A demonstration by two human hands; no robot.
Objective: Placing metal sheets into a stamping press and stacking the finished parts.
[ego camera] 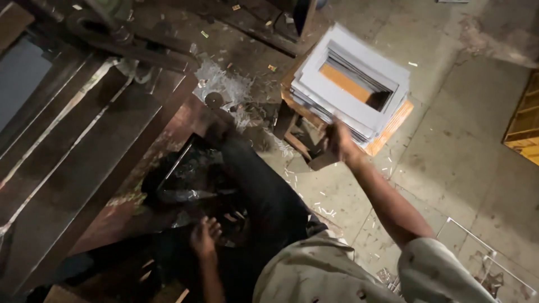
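Note:
My right hand (338, 142) reaches out to the near edge of a stack of white cardboard frames (351, 84) with a rectangular hole in the middle. The stack rests on an orange board over a low wooden stool (292, 126). The hand is blurred, and I cannot tell whether its fingers grip the lowest sheets or only touch them. My left hand (205, 235) hangs low beside my dark-trousered leg (264, 196), fingers loosely apart, holding nothing, above dark crumpled plastic (185, 188).
A heavy dark metal machine bed (84, 140) with long rails fills the left. Paper scraps litter the concrete floor (449, 146). A yellow crate (525, 120) stands at the right edge and a clear plastic tray (488, 264) lies at the lower right.

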